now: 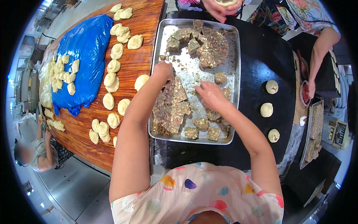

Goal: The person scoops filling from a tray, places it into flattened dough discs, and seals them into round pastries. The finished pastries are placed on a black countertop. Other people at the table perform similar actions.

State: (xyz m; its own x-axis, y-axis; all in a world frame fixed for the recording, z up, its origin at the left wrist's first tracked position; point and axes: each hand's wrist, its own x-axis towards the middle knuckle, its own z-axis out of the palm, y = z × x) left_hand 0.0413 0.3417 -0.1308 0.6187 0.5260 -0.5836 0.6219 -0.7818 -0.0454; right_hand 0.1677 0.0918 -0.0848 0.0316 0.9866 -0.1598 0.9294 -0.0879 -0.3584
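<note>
A metal tray [236, 84] before me holds crumbly, nut-studded filling. My left hand [164, 70] is at the upper end of a large filling slab [173, 107], fingers bent down; their tips are hidden. My right hand [211, 95] hovers low over the tray's right half, palm down, close to several filling lumps. What lies under its palm is hidden. One rounded filling ball [220, 78] sits just above that hand. Nearer me are more shaped lumps, among them a filling ball [201, 124]. A second large filling mass [214, 47] lies at the far end, with loose chunks beside it.
Flattened dough pieces [108, 101] dot the wooden table [134, 64] at left, near blue plastic sheeting [84, 44] with dough lumps. Filled dough balls [266, 109] line the black surface [251, 70]. A co-worker's hands [221, 9] hold dough beyond the tray; another's hand [311, 89] reaches a bowl [304, 93].
</note>
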